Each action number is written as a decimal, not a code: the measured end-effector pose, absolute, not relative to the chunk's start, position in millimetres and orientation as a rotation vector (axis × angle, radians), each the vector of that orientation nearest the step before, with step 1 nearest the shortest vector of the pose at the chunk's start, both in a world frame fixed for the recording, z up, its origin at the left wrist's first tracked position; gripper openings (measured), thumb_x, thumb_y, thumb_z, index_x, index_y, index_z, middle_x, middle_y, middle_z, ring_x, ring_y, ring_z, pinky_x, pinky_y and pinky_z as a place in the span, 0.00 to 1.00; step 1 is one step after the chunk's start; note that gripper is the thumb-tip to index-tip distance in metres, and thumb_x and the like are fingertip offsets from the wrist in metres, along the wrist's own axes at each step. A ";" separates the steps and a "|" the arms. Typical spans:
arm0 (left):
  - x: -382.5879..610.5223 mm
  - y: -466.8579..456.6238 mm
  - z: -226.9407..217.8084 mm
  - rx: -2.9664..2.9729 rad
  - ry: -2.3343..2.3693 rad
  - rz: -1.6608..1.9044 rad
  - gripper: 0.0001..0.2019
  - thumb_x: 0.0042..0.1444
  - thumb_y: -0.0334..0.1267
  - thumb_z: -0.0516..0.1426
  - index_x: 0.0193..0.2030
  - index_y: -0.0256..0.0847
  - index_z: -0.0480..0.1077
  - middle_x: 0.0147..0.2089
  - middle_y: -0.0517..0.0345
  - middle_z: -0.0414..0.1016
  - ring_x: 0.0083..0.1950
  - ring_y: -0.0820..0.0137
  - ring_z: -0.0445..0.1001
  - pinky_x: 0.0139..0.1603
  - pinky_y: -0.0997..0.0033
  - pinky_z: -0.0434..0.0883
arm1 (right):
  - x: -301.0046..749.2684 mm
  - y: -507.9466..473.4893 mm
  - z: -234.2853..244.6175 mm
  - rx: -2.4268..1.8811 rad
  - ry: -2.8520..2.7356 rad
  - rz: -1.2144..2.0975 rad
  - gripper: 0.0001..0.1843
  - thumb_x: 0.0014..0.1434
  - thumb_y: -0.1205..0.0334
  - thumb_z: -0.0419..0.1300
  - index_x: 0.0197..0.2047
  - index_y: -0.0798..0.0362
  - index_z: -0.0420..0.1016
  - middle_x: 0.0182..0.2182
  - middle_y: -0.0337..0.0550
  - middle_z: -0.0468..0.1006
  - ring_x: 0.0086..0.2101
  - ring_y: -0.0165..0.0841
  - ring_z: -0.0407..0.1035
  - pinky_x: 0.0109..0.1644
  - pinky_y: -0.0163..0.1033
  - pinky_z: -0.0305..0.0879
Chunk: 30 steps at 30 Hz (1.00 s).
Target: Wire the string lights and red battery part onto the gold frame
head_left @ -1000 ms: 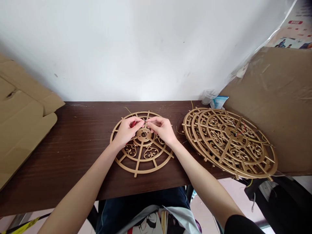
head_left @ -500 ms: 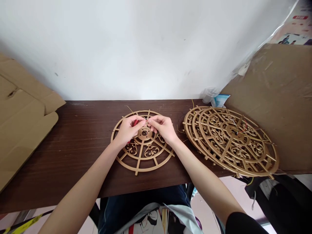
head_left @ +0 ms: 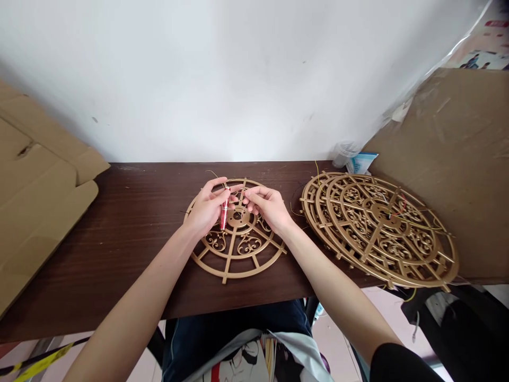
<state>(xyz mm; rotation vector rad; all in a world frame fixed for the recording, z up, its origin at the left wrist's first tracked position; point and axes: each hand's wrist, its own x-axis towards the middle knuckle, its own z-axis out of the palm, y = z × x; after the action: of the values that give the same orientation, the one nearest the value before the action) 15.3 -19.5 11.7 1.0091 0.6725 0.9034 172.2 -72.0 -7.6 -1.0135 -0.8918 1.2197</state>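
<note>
A red, pen-like stick (head_left: 225,212) with a silvery band is in my left hand (head_left: 209,206), held by the thumb against the fingers and slanting down. The fingers of my right hand (head_left: 265,206) are pinched together, and a thin wire (head_left: 243,213) hangs by their tips. Both hands hover over the far half of a round gold metal grille (head_left: 248,274) with scrollwork and a hub, lying flat on the table. The fingertips of the two hands are close together. Thin wire ends show past the grille's far left rim.
More gold grilles (head_left: 377,233) with loose coloured wires are stacked at the right. Behind them stand a clear plastic cup (head_left: 344,154) and a blue-white packet (head_left: 362,162). Cardboard (head_left: 43,180) is at the left, another board (head_left: 457,159) at the right. The brown table (head_left: 135,223) meets a white wall.
My left hand has turned and its fingers have extended. The red stick has swung from behind the fingers to the palm side. My right hand has stayed in nearly the same place, still pinching.
</note>
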 end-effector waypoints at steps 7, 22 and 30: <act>17.2 -21.5 6.4 1.160 0.650 0.872 0.15 0.45 0.35 0.69 0.40 0.35 0.75 0.45 0.47 0.79 0.42 0.67 0.77 0.42 0.66 0.75 | 169.8 -70.8 -8.3 -1.003 -0.860 1.218 0.19 0.44 0.49 0.71 0.30 0.56 0.76 0.24 0.38 0.77 0.21 0.24 0.67 0.23 0.30 0.59; 18.8 -22.9 5.4 1.174 0.633 0.816 0.17 0.45 0.34 0.68 0.44 0.37 0.75 0.41 0.54 0.76 0.42 0.68 0.77 0.48 0.61 0.78 | 170.8 -69.8 -13.1 -0.961 -0.891 1.228 0.18 0.46 0.49 0.71 0.30 0.56 0.76 0.25 0.38 0.77 0.22 0.23 0.68 0.24 0.29 0.62; 18.7 -23.6 6.0 1.176 0.603 0.831 0.16 0.43 0.35 0.70 0.41 0.37 0.75 0.40 0.56 0.76 0.41 0.70 0.76 0.46 0.63 0.78 | 170.6 -69.9 -11.0 -0.968 -0.871 1.236 0.18 0.45 0.50 0.72 0.29 0.56 0.76 0.24 0.38 0.77 0.21 0.23 0.67 0.24 0.29 0.61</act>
<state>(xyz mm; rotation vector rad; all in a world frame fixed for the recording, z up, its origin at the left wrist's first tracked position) 18.7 -23.6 6.0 1.1763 0.6034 0.8306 170.6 -69.9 -11.0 -0.9682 -0.8709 1.2355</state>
